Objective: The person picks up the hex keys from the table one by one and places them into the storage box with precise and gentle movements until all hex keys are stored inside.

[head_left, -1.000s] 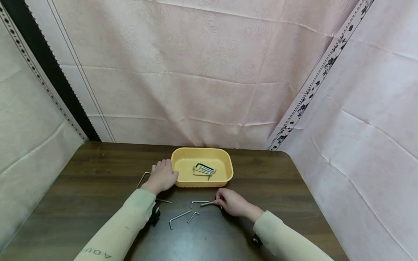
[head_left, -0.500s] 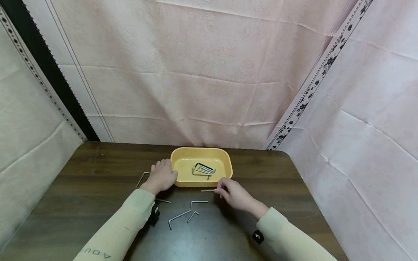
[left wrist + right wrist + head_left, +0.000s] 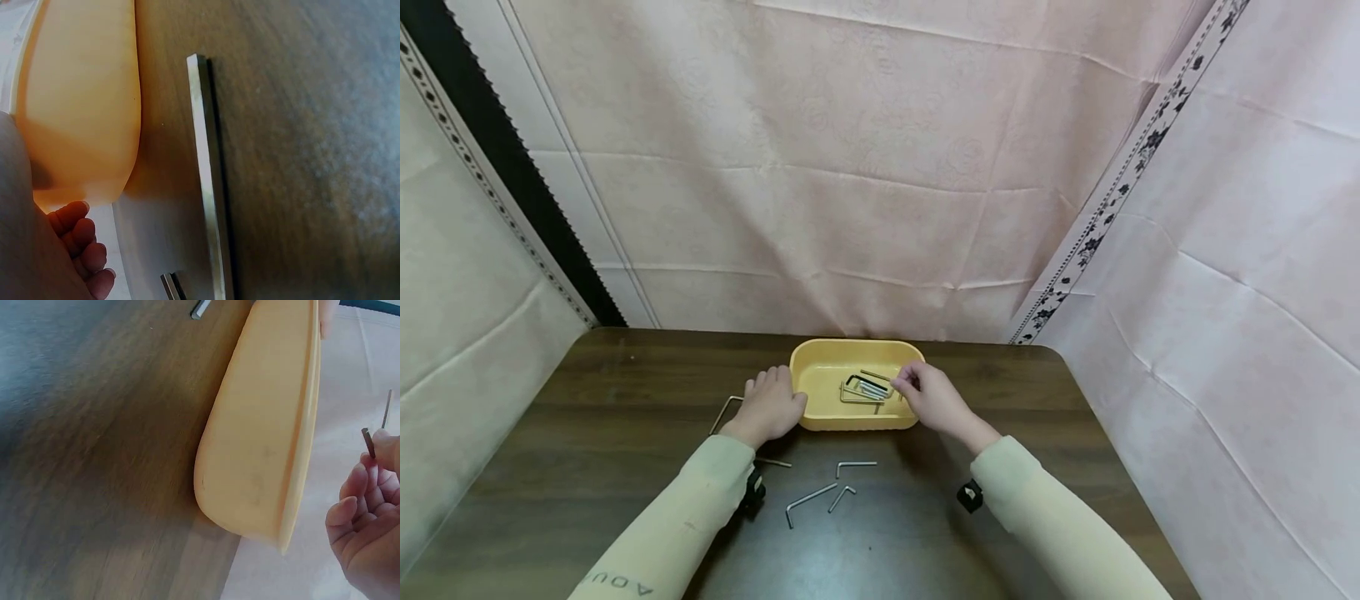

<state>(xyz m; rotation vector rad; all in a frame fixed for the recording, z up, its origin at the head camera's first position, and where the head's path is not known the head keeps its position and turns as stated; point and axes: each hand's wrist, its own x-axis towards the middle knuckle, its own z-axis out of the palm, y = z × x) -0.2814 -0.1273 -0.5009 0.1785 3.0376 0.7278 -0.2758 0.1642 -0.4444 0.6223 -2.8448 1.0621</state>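
Note:
My left hand (image 3: 767, 408) holds the left end of a yellow plastic tray (image 3: 842, 423), thumb over the rim; the left wrist view shows its fingertips (image 3: 78, 234) curled by the tray's end. Between thumb and fingers my right hand (image 3: 936, 400) pinches a brass-coloured hex key (image 3: 875, 375), raised over the tray's right side. Both ends of this hex key (image 3: 387, 409) stick out past the fingers in the right wrist view. Inside the tray lie a black hex key (image 3: 867, 382), silver ones (image 3: 874, 390) and a brass-coloured one (image 3: 861, 402).
In front of the tray, three silver hex keys (image 3: 857, 464) are spread on the dark wooden table (image 3: 647, 467). Brass-coloured hex keys (image 3: 724, 414) lie beside and partly under my left forearm. Pale cloth (image 3: 880, 208) hangs behind the table and along both sides.
My right hand has lifted the brass-coloured hex key off the table in front and carried it forward, over the tray's right rim. My left hand has stayed at the tray's left end.

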